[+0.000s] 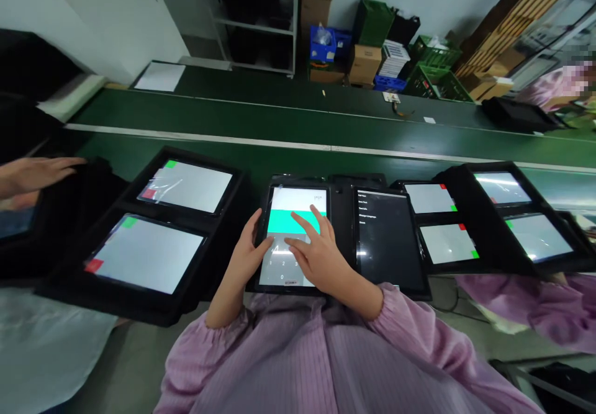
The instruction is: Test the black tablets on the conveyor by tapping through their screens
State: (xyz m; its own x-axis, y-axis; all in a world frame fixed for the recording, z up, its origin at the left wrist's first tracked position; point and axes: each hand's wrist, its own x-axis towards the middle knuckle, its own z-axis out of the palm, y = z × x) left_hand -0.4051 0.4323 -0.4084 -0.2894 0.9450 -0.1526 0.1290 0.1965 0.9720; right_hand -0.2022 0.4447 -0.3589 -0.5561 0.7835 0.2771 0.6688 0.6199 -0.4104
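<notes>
A tablet [272,274] lies right in front of me in a black holder. Its lit screen has a teal band, a number pad below it and a few dark marks at the top right. My left hand [243,254] grips the tablet's left edge, thumb over the front and fingers along the side. Above the screen, my right hand [321,256] has its fingers spread and holds nothing; the index fingertip is over the teal band. Whether that fingertip touches the glass, I cannot tell. Close on the right lies a second tablet [388,246] showing a dark text menu.
Tablets with white screens and red and green corner squares lie at left [149,252] and right [449,243]. Another person's hand [40,175] is at far left; a pink sleeve [526,308] at right. Behind the green bench [261,116] stand crates [440,82] and a shelf [256,26].
</notes>
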